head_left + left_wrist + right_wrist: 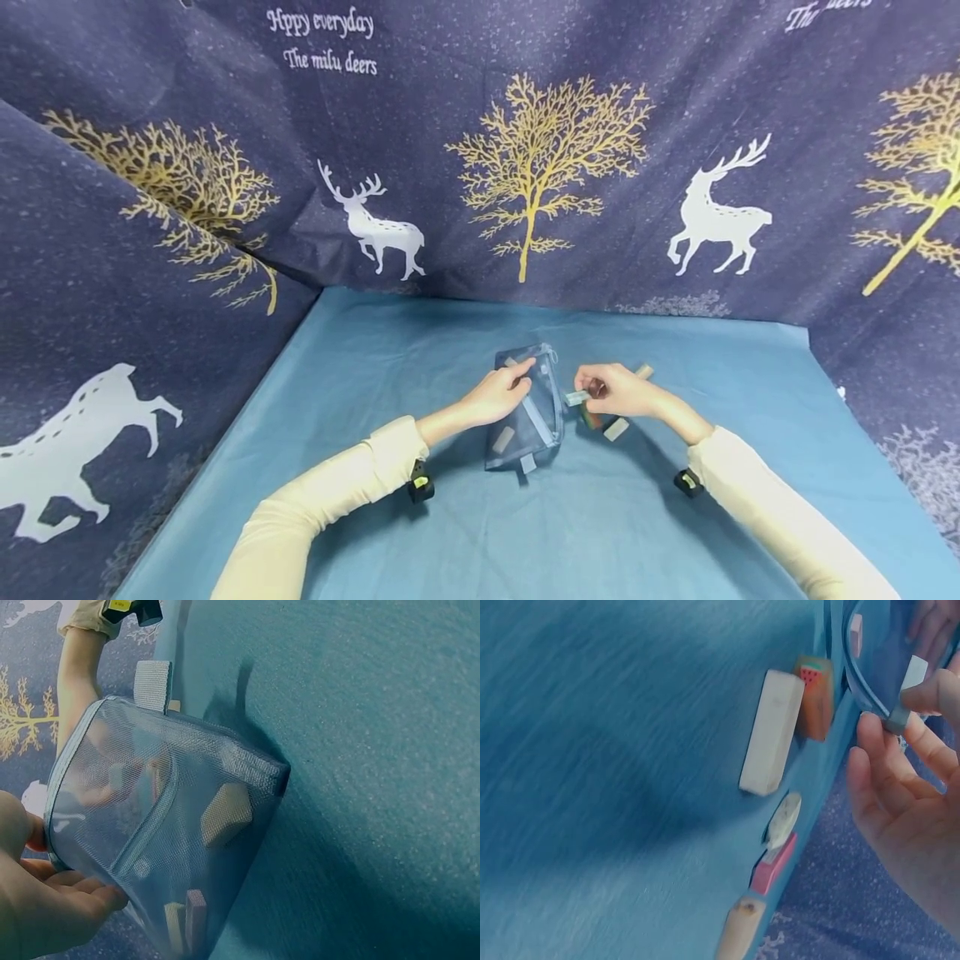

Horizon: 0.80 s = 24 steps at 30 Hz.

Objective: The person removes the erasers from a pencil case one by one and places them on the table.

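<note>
A blue mesh zip pouch (517, 454) lies on the table with several blocks inside, among them a beige eraser (227, 815) and a pink block (196, 922) seen through the mesh. My left hand (498, 396) holds the pouch by its rim, thumb and fingers around the edge in the left wrist view. To the right of the opening, my right hand (618, 390) pinches a small white and grey-green eraser (907, 694) between thumb and fingers. Below that hand are a long white eraser (772, 735) and an orange block (816, 705) with a watermelon picture.
Farther along lie a small whitish eraser (784, 819), a pink-sided eraser (774, 864) and a beige one (740, 930). Blue cloth (420, 350) covers the table. A dark curtain (450, 217) with deer and trees hangs behind and at the left.
</note>
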Motion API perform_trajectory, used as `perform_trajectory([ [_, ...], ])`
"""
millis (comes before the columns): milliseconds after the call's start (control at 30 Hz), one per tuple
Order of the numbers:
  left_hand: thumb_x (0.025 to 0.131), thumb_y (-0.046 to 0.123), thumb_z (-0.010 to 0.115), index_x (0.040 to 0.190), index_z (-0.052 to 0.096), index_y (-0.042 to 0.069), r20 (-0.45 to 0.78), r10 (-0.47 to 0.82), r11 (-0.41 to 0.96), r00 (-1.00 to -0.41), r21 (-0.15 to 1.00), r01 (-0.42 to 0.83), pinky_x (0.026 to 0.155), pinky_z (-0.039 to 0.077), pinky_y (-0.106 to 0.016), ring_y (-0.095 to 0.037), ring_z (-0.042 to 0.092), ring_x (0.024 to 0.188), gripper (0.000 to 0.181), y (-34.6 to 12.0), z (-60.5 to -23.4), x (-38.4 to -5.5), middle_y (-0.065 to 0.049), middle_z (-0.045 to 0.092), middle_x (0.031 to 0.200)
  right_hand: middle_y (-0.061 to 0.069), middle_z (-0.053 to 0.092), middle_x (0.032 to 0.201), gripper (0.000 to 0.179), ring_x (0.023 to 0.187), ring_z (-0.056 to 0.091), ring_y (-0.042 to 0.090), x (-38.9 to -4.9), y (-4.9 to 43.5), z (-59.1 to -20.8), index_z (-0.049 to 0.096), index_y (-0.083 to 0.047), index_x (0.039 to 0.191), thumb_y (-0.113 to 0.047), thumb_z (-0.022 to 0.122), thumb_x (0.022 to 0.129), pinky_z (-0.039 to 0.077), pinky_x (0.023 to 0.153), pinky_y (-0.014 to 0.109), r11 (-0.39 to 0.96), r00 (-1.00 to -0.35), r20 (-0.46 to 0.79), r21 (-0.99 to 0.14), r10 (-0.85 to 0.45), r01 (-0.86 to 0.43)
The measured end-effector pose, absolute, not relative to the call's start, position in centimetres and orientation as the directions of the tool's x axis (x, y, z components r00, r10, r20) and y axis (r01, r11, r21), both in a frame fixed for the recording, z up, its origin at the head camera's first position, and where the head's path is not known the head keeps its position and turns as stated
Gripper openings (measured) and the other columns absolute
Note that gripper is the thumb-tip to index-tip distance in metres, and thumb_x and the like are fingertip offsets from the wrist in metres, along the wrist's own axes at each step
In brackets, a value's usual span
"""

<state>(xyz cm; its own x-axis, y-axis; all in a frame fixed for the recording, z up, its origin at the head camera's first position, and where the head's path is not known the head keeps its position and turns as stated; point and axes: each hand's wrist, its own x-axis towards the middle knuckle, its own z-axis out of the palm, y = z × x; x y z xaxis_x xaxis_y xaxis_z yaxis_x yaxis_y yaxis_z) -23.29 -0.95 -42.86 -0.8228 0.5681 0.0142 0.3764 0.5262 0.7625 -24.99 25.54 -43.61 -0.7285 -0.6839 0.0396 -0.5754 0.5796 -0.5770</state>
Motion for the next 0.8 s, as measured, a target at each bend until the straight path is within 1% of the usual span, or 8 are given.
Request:
perform_trajectory([
  [133, 0.097, 0.022, 0.035, 0.143, 0.031, 0.009, 0.019, 0.581, 0.508, -0.814, 0.773, 0.38, 0.038, 0.024, -0.022, -0.009, 0.02, 0.036, 0.048, -0.9, -42.9, -23.3, 0.005, 0.03, 0.047, -0.004, 0.052, 0.071, 0.021, 0.062, 0.046, 0.008, -24.9, 26.3, -43.5, 0.055, -0.018, 0.092, -0.004, 0.059, 0.076, 0.043, 0.057, 0.022, 0.593, -0.745, 0.027, -0.586, -0.667, -0.552],
  [333, 0.097, 0.021, 0.036, 0.143, 0.032, 0.009, 0.022, 0.579, 0.516, -0.815, 0.765, 0.386, 0.039, 0.025, -0.022, -0.009, 0.021, 0.037, 0.048, -0.8, -42.9, -23.4, 0.006, 0.03, 0.047, -0.003, 0.047, 0.07, 0.022, 0.062, 0.043, 0.008, -24.9, 27.3, -43.3, 0.055, -0.018, 0.091, -0.003, 0.059, 0.076, 0.038, 0.056, 0.02, 0.619, -0.765, 0.009, -0.581, -0.644, -0.528],
  [433, 0.097, 0.022, 0.035, 0.143, 0.031, 0.01, 0.014, 0.581, 0.517, -0.814, 0.766, 0.382, 0.039, 0.025, -0.022, -0.009, 0.02, 0.037, 0.048, -0.8, -42.9, -23.5, 0.006, 0.03, 0.047, -0.005, 0.047, 0.068, 0.022, 0.06, 0.043, 0.007, -24.9, 27.7, -43.3, 0.054, -0.021, 0.091, -0.005, 0.06, 0.076, 0.032, 0.056, 0.021, 0.651, -0.779, -0.001, -0.55, -0.627, -0.523],
  [567, 0.097, 0.022, 0.035, 0.144, 0.031, 0.01, 0.001, 0.583, 0.52, -0.812, 0.768, 0.374, 0.039, 0.025, -0.022, -0.009, 0.02, 0.037, 0.048, -0.8, -43.1, -23.4, 0.005, 0.03, 0.047, -0.007, 0.047, 0.067, 0.022, 0.059, 0.043, 0.005, -24.8, 27.9, -43.5, 0.053, -0.023, 0.09, -0.008, 0.061, 0.075, 0.026, 0.06, 0.023, 0.675, -0.781, -0.017, -0.513, -0.625, -0.529],
  [700, 0.097, 0.021, 0.036, 0.143, 0.032, 0.009, 0.015, 0.576, 0.518, -0.817, 0.766, 0.379, 0.04, 0.025, -0.022, -0.009, 0.021, 0.038, 0.048, -0.7, -43.1, -23.4, 0.005, 0.03, 0.048, -0.004, 0.045, 0.066, 0.022, 0.058, 0.041, 0.005, -24.9, 28.3, -43.7, 0.053, -0.021, 0.09, -0.006, 0.06, 0.075, 0.029, 0.059, 0.021, 0.661, -0.772, -0.007, -0.523, -0.635, -0.539],
  [800, 0.097, 0.02, 0.037, 0.142, 0.033, 0.008, 0.02, 0.574, 0.521, -0.818, 0.762, 0.384, 0.04, 0.024, -0.022, -0.008, 0.021, 0.038, 0.047, -0.6, -43.0, -23.5, 0.005, 0.03, 0.049, 0.001, 0.045, 0.066, 0.021, 0.057, 0.038, 0.004, -24.9, 28.7, -43.8, 0.053, -0.018, 0.089, -0.004, 0.059, 0.075, 0.031, 0.054, 0.019, 0.64, -0.765, 0.009, -0.542, -0.644, -0.544],
])
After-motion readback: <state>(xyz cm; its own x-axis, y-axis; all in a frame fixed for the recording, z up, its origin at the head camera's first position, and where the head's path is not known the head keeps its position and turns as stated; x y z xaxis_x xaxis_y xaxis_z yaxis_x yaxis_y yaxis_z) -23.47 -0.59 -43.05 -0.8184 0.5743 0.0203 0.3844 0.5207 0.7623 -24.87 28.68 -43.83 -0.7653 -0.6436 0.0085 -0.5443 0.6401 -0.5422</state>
